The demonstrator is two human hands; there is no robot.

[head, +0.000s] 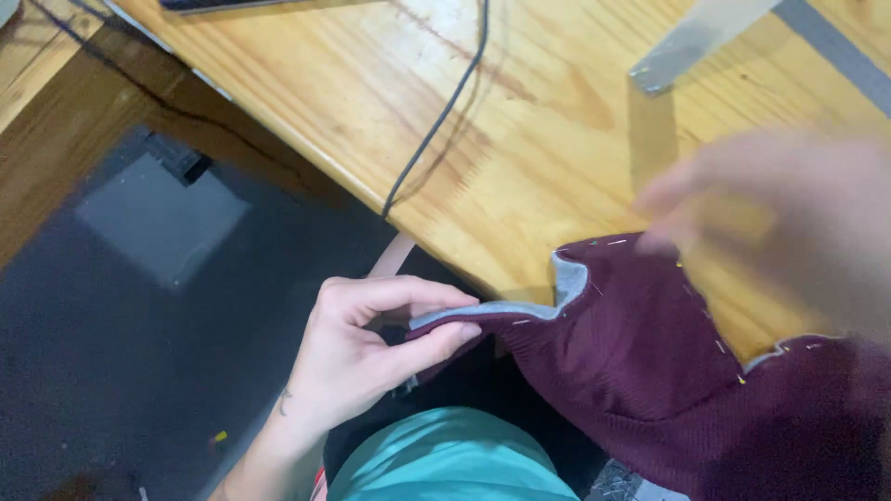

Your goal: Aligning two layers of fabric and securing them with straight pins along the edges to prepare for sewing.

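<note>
A dark maroon knit fabric [650,371] with a light grey edge strip and several pins along its seam hangs over the near edge of the wooden table [390,102]. My left hand [367,348] pinches the fabric's left end between thumb and fingers, off the table's edge. My right hand [789,223] is blurred above the table at the right, fingers spread, just over the fabric's upper edge; I cannot tell whether it touches it.
A black cable [445,107] runs across the table and drops over its edge. A clear ruler [687,46] lies at the top right. Below the table are a dark floor mat [158,297] and teal cloth [455,459] on my lap.
</note>
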